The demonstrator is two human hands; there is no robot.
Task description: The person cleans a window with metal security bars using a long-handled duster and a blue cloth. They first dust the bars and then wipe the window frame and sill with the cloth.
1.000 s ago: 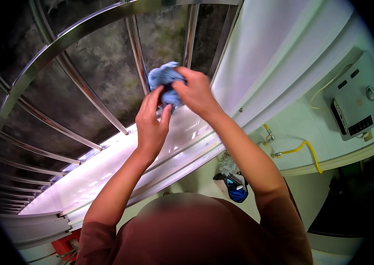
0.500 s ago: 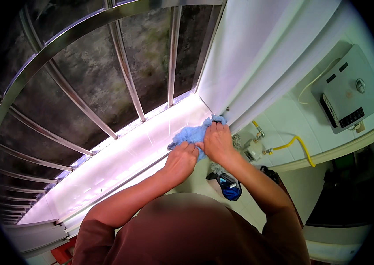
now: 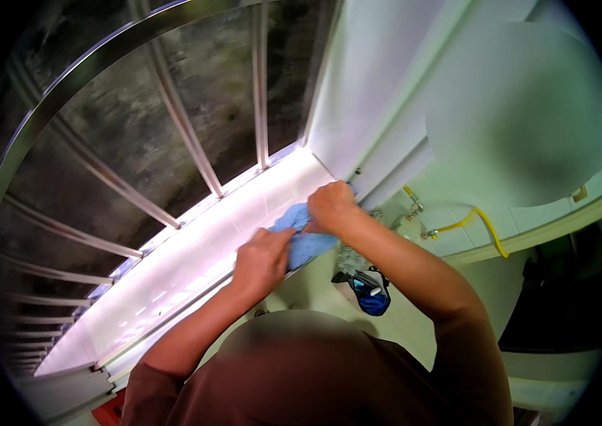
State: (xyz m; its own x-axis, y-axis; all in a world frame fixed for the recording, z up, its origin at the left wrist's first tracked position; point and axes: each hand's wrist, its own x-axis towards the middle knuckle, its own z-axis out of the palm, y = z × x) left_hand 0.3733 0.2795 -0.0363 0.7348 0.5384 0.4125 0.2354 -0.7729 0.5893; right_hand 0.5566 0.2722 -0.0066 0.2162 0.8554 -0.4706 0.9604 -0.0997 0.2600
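A light blue cloth [image 3: 308, 245] hangs bunched between my two hands at the inner edge of the white tiled window sill [image 3: 237, 220]. My left hand [image 3: 264, 254] is closed on the cloth's left side, knuckles up. Farther off and to the right, my right hand [image 3: 331, 207] grips its other end in a fist, close to the corner by the white window frame [image 3: 386, 181]. Part of the cloth is hidden under both hands.
Metal window bars [image 3: 187, 145] rise beyond the sill. At right, a yellow gas hose [image 3: 482, 216] runs along the tiled wall. Below my right forearm, a bag [image 3: 368, 292] with blue contents stands on the floor near a grey fluffy duster-like thing [image 3: 349, 259].
My left hand has moved left and slightly nearer, and my right hand a little left and farther. The cloth now hangs lower over the sill's inner edge. The view has shifted slightly.
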